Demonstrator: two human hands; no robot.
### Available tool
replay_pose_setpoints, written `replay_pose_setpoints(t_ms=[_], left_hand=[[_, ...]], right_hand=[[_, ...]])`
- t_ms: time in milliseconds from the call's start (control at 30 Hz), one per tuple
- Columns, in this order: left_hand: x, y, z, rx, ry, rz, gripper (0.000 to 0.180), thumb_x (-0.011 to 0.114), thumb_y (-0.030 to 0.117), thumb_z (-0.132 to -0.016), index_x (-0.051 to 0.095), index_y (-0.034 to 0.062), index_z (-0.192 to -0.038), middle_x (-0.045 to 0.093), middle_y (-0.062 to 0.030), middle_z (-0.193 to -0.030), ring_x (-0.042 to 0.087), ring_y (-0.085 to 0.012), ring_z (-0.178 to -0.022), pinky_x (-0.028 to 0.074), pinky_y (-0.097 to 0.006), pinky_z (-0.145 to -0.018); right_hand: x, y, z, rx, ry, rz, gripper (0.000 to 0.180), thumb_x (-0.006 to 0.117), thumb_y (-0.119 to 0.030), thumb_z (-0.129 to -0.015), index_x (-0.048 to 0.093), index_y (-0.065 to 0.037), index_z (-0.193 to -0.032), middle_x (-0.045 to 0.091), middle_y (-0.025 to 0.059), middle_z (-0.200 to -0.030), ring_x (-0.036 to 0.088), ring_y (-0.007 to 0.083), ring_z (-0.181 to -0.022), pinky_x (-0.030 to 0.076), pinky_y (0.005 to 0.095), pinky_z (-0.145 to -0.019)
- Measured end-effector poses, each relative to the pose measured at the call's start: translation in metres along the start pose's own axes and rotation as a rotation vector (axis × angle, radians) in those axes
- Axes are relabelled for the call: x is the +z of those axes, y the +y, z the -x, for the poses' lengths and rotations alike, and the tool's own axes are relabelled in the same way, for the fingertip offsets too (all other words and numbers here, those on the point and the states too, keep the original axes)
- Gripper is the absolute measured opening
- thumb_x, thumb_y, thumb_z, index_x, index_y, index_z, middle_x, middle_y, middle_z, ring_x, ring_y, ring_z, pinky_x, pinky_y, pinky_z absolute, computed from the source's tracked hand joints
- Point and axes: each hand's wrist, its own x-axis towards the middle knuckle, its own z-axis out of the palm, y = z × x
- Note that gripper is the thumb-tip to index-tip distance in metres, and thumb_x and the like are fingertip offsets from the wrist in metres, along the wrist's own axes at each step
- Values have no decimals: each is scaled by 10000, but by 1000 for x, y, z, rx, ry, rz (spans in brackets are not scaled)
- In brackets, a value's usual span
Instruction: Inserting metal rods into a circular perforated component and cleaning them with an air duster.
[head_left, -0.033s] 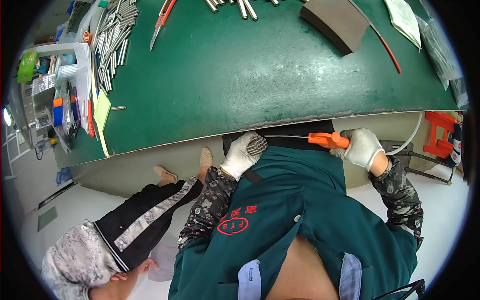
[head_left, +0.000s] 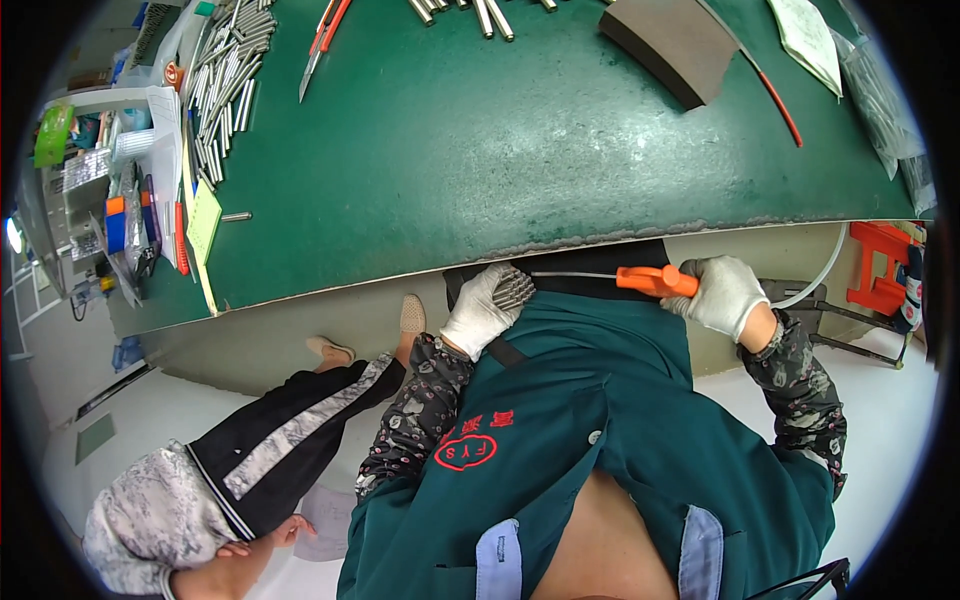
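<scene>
Just below the table's front edge, over my lap, my left hand (head_left: 483, 309) in a white glove is closed round a bundle of short metal rods (head_left: 514, 289), their ends facing right. My right hand (head_left: 724, 294), also gloved, grips an orange air blow gun (head_left: 652, 281) by its handle. The gun's long thin nozzle (head_left: 575, 274) points left, with its tip close to the rod ends. Whether the tip touches them I cannot tell. My right fingers are partly hidden behind the handle.
On the green table (head_left: 430, 170) lie a pile of metal rods (head_left: 228, 85), a red-handled cutting tool (head_left: 322, 45), a dark foam block (head_left: 665, 45) and a red-tipped rod (head_left: 780, 108). A seated person (head_left: 270, 450) is at my left. A pale hose (head_left: 825, 275) hangs at right.
My hands, the rods and the blow gun stay in place. The seated person's forearm at my left has shifted slightly.
</scene>
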Motion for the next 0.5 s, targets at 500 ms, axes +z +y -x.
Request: replay_pose_setpoints(t_ms=[500], left_hand=[[0, -2, 0, -3, -33, 39, 377, 578, -85, -665, 478, -15, -1022, 591, -67, -912, 585, -130, -857, 473, -239, -787]], right_hand=[[2, 7, -4, 32, -32, 13, 381, 657, -395, -638, 648, -63, -823, 602, 140, -645, 590, 293, -630, 466, 358, -612]])
